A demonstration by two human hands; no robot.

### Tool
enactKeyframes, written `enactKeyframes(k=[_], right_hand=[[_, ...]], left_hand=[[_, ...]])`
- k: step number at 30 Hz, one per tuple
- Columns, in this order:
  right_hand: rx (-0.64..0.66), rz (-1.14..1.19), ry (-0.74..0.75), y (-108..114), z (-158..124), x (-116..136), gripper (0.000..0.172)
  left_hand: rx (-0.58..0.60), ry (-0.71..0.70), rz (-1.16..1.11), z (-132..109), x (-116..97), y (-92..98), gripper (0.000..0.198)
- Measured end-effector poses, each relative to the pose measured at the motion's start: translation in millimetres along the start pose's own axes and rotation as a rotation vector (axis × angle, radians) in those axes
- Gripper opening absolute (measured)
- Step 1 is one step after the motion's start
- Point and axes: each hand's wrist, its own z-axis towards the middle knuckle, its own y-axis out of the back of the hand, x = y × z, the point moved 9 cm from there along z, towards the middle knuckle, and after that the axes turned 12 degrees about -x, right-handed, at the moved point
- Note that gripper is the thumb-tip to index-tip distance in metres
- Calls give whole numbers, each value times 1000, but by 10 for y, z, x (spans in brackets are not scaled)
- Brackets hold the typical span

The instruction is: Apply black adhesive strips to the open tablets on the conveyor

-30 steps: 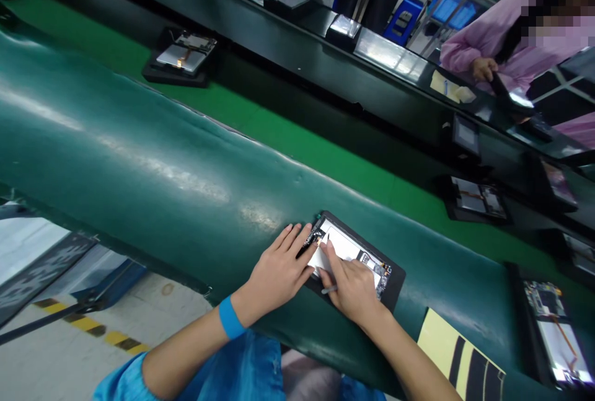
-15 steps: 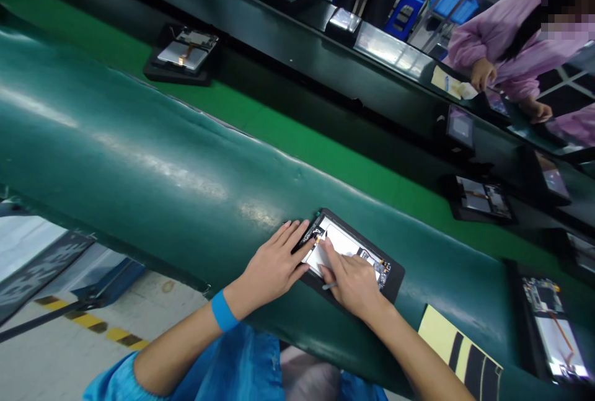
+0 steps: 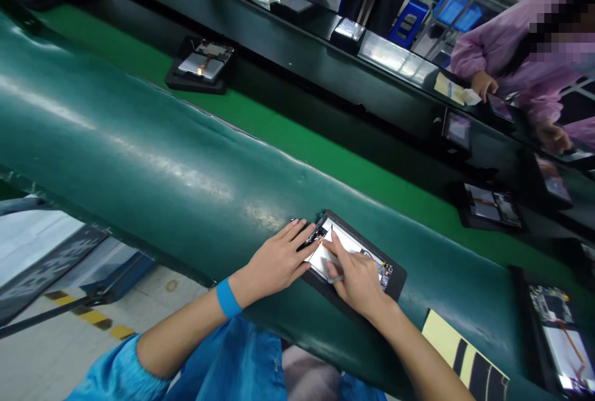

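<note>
An opened tablet [image 3: 352,240] lies in a black tray [image 3: 394,280] on the green bench, its white battery and circuit boards exposed. My left hand [image 3: 281,255] rests flat across the tablet's left end, fingers stretched out; a blue band circles that wrist. With its index fingertip, my right hand [image 3: 356,274] presses near a small orange ribbon cable [image 3: 320,240] at the battery's left end. Its other fingers curl round a thin grey tool [image 3: 338,279], mostly hidden by the hand.
Yellow card with black strips [image 3: 446,336] lies right of my right forearm. Another opened tablet [image 3: 562,339] sits at the far right. Beyond the bench edge, a green conveyor [image 3: 279,128] carries trays with opened tablets [image 3: 202,66]. Across it, a co-worker in pink [image 3: 483,48] handles a device.
The view has shifted slightly. My right index finger stays on the tablet near the ribbon cable, and the thin tool has tilted a little. My left hand keeps its place. The co-worker's hands have moved.
</note>
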Motion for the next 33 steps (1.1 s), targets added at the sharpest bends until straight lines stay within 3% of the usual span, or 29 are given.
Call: enactKeyframes(k=[5,7,13,21,33], right_hand=[[-31,203,-292,91,160,-259,20],[14,252,-334,65,251,-266,12],[153,179,-343,-146,374,-191,13],[54,95,-485,-193,321,-318,16],[-2,160,-511,-192,267,-323,19]], left_hand=[[-57,13,-4,-10,21,110,42],[-99,41,13,-36,56,173,36],[-137,62,44,-104,68,212,35],[-122,59,30,-71,21,198,35],[-107,68,5,-90,45,142,38]])
